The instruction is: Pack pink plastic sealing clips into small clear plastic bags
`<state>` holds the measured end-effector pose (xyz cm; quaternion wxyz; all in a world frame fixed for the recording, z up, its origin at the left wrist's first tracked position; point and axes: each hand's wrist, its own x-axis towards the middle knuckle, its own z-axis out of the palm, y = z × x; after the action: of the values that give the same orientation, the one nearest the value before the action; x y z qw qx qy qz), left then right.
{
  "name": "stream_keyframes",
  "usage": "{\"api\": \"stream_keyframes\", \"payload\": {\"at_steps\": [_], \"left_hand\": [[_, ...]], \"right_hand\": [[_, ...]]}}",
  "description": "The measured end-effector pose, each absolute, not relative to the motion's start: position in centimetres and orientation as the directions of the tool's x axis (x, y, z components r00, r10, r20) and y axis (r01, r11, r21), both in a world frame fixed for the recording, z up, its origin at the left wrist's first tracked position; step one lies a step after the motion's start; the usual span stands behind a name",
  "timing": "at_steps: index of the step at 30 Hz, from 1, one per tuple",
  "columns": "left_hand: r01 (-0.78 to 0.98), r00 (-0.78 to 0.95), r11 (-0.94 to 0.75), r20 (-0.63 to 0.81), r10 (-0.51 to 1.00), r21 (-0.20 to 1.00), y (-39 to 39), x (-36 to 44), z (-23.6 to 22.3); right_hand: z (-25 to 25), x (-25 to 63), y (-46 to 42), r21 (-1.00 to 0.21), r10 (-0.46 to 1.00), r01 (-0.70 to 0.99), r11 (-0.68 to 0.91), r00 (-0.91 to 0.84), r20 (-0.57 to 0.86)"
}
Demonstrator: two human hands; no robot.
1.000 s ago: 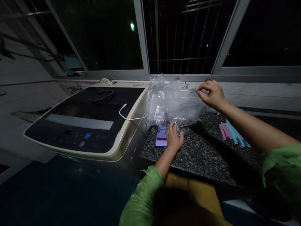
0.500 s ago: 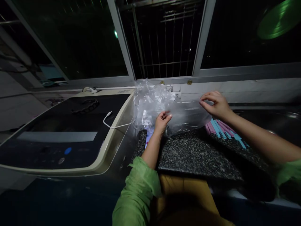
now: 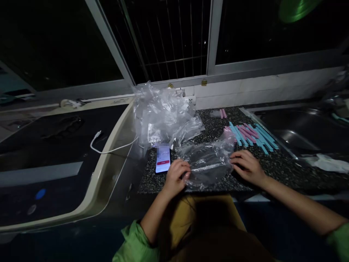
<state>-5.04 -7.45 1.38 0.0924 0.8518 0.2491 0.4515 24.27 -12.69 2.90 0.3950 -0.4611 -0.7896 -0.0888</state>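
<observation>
A clear plastic bag [image 3: 208, 163] lies spread over the front of the speckled dark counter. My left hand [image 3: 176, 176] pinches its left edge, fingers curled. At the bag's right edge, my right hand [image 3: 247, 168] has its fingers bent round the plastic. Behind and to the left sits a heap of crumpled clear plastic bags [image 3: 163, 116]. A phone [image 3: 163, 158] with a lit screen lies just left of my left hand. Pink and blue flat strips [image 3: 249, 135] lie in a loose pile beyond my right hand.
A top-loading washing machine [image 3: 54, 163] with a white cable [image 3: 117, 150] on it stands at the left. On the right is a metal sink [image 3: 294, 127], with a white cloth-like piece [image 3: 328, 163] near its front edge. Two pink strips [image 3: 223, 113] lie farther back by a wall socket [image 3: 191, 99].
Both hands have come down and nearer to me, bringing the bag away from the heap onto the counter front. The view has tilted down and shifted right, showing the phone and sink.
</observation>
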Motion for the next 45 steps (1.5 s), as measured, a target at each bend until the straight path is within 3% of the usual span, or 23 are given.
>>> {"api": "stream_keyframes", "payload": {"at_steps": [5,8,14,16,19,21,23,30,34,37,41,43,45], "left_hand": [[0.445,0.69,-0.886,0.583,0.429,0.126,-9.2,-5.7,-0.9],[0.465,0.715,-0.881,0.552,0.43,0.085,-9.4,-6.0,-1.7],[0.464,0.757,-0.885,0.499,0.421,0.043,-9.3,-6.5,-2.0],[0.464,0.76,-0.885,0.503,0.412,0.023,-9.4,-6.4,-1.9],[0.472,0.749,-0.882,0.531,0.396,-0.007,-9.4,-6.6,-1.9],[0.482,0.739,-0.876,0.542,0.401,-0.01,-9.5,-6.9,-2.0],[0.488,0.735,-0.873,0.537,0.414,0.004,-9.5,-7.3,-2.1],[0.508,0.698,-0.858,0.546,0.464,0.079,-9.8,-7.7,-2.9],[0.49,0.71,-0.847,0.47,0.525,0.206,-10.4,-8.4,-1.7],[0.412,0.759,-0.819,0.346,0.551,0.4,-10.2,-9.8,1.0],[0.328,0.786,-0.776,0.3,0.54,0.538,-8.1,-9.1,4.1],[0.447,0.751,-0.764,0.268,0.603,0.465,-6.9,-7.1,4.0],[0.6,0.706,-0.738,0.227,0.67,0.31,-6.0,-4.9,3.1]], "right_hand": [[1.3,25.7,-14.4,-0.218,0.759,0.834,0.507,-0.312,0.571],[2.1,27.0,-14.4,-0.214,0.773,0.86,0.463,-0.275,0.572],[4.6,25.8,-11.2,-0.353,0.866,0.866,0.353,-0.16,0.475],[5.2,24.0,-10.2,-0.264,0.868,0.907,0.329,-0.181,0.462],[5.7,22.1,-9.9,-0.005,0.882,0.964,0.267,-0.242,0.404],[5.6,22.3,-10.6,0.076,0.894,0.97,0.23,-0.241,0.378],[5.1,23.6,-11.8,0.034,0.893,0.975,0.219,-0.215,0.395],[1.4,29.3,-16.1,-0.279,0.905,0.941,0.194,-0.061,0.422],[1.5,31.3,-17.0,-0.442,0.964,0.871,0.215,-0.117,0.238],[3.6,32.8,-15.9,-0.618,0.992,0.776,0.125,-0.09,0.088],[5.9,32.5,-10.7,-0.571,0.975,0.821,0.012,0.116,0.187],[6.0,31.0,-7.3,-0.522,0.979,0.852,-0.033,0.132,0.154],[5.5,29.4,-4.3,-0.493,0.984,0.862,-0.118,0.167,0.057]]}}
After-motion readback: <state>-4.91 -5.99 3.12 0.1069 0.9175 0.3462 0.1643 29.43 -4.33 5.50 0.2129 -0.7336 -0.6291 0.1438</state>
